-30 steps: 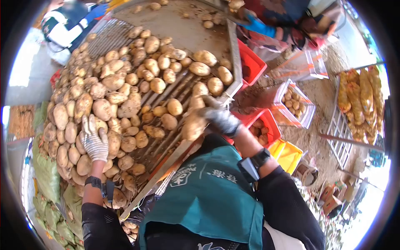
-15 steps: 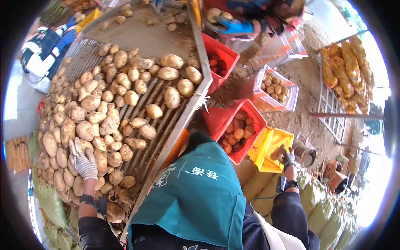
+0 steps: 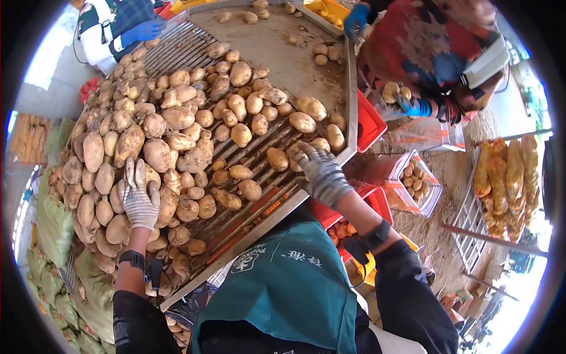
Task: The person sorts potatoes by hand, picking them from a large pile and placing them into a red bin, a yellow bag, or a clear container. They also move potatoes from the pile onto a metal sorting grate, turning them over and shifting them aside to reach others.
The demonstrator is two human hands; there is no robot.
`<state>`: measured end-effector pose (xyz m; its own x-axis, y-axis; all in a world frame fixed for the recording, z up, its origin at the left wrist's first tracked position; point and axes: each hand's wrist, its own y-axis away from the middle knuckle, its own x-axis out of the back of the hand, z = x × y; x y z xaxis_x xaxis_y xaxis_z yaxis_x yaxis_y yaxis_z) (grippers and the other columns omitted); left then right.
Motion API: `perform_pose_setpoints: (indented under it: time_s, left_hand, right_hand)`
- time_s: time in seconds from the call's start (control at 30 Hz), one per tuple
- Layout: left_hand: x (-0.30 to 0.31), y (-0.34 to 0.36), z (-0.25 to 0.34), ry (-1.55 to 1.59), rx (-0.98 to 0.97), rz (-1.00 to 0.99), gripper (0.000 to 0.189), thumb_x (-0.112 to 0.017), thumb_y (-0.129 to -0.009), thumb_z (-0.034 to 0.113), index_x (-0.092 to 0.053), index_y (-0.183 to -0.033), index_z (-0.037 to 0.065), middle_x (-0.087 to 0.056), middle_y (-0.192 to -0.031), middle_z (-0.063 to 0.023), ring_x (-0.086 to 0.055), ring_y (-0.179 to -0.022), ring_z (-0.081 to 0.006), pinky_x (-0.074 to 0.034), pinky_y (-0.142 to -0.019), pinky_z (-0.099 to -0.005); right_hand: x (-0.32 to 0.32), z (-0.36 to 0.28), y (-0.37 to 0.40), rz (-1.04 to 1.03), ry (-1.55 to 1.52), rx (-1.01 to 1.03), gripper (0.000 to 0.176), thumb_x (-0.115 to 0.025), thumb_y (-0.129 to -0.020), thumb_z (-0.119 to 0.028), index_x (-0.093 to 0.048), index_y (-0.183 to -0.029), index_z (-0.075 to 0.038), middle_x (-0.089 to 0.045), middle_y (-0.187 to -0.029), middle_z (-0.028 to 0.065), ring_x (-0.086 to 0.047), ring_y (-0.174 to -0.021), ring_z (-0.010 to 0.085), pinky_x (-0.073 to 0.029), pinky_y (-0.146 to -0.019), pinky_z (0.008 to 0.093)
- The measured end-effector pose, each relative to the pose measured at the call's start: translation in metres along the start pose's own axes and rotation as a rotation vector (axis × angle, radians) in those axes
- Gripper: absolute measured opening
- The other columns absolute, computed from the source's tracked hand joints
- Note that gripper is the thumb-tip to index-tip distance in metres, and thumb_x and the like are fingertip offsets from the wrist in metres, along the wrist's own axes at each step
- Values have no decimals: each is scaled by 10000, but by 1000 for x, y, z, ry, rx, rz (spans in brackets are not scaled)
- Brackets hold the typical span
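Potatoes (image 3: 157,154), many with soil on them, are heaped on a slatted metal sorting table (image 3: 259,144). My left hand (image 3: 140,200), in a striped glove, lies on the heap with fingers stretched out and thumb apart, touching potatoes. Over the table's right side is my right hand (image 3: 324,177), in a dirty glove, its fingers spread and reaching across the slats. A potato (image 3: 277,159) lies just left of those fingertips, and another potato (image 3: 321,145) sits close behind the hand. Whether the right fingers touch a potato is hard to make out.
Red crates (image 3: 371,203) stand below the table's right edge, one holding potatoes. Beyond is a clear-sided bin (image 3: 433,192) of potatoes. A co-worker (image 3: 430,53) holds potatoes at upper right; another's blue glove (image 3: 144,30) is at upper left. Filled sacks (image 3: 53,218) lie at left.
My right hand has come from the yellow crate back over the table, no longer holding the potato seen there. My left hand stays on the heap. The view has shifted.
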<state>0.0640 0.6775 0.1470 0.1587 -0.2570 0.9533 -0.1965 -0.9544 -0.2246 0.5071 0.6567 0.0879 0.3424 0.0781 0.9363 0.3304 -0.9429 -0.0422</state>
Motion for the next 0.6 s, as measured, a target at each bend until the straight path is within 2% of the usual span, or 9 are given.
perform_pose_setpoints:
  time_s: [0.03,0.17,0.27,0.3,0.37,0.4,0.43,0.5,0.6]
  left_hand:
    - [1,0,0,0,17,1,580,-512,-905,275,-404,-1433,62,-305,-1539,-173,-355,-1376,-322,-256,-1117,-495]
    - [3,-1,1,22,23,-8,585,-539,-893,256,-410,-1435,78,-322,-1531,-170,-365,-1369,-324,-256,-1119,-497]
    - [5,-1,2,44,22,-27,600,-546,-878,255,-409,-1436,80,-327,-1529,-164,-367,-1365,-337,-251,-1116,-505]
    - [5,-2,2,47,20,-29,609,-542,-872,249,-401,-1440,80,-325,-1530,-165,-370,-1364,-333,-244,-1118,-504]
    - [4,-1,1,44,17,-35,612,-532,-873,258,-395,-1441,77,-316,-1533,-168,-367,-1365,-336,-238,-1117,-510]
    - [4,-1,2,44,24,-38,612,-532,-873,258,-395,-1441,77,-316,-1533,-168,-367,-1365,-336,-238,-1117,-510]
    - [5,-1,2,49,22,-41,610,-528,-875,265,-395,-1440,78,-311,-1535,-168,-362,-1367,-339,-235,-1116,-513]
    - [7,-2,2,64,28,-56,606,-516,-878,277,-394,-1437,79,-298,-1541,-165,-347,-1376,-345,-223,-1119,-519]
    - [6,-2,1,59,11,-30,605,-517,-879,270,-392,-1439,79,-293,-1544,-164,-342,-1382,-342,-218,-1121,-518]
  right_hand:
    - [-11,1,-13,-21,86,56,572,-706,-757,-212,-552,-1298,-108,-492,-1356,154,-457,-1254,371,-389,-1028,485]
    - [-34,13,-53,-166,81,130,626,-746,-711,-213,-550,-1302,-149,-479,-1378,114,-428,-1279,355,-389,-1028,506]
    - [-22,12,-66,-238,-21,182,565,-721,-733,-227,-590,-1279,-165,-498,-1354,120,-421,-1280,371,-391,-1018,510]
    - [-18,16,-69,-186,-166,202,499,-721,-747,-252,-613,-1224,-151,-551,-1267,135,-476,-1229,357,-421,-994,479]
    - [4,18,-83,-276,-421,-9,424,-715,-768,-267,-629,-1158,-125,-593,-1166,152,-534,-1157,338,-449,-965,436]
    - [4,26,-95,-62,-310,97,398,-709,-785,-244,-615,-1148,-110,-611,-1094,164,-574,-1089,337,-471,-932,419]
    - [2,35,-114,84,-308,150,408,-717,-780,-204,-608,-1161,-106,-605,-1116,165,-581,-1068,353,-478,-926,440]
    - [7,33,-147,206,-246,-56,382,-718,-784,-180,-614,-1144,-104,-614,-1118,162,-585,-1077,359,-479,-927,448]
    - [-19,40,-189,152,-268,-109,424,-731,-784,-161,-603,-1177,-68,-615,-1160,195,-590,-1082,391,-476,-932,439]
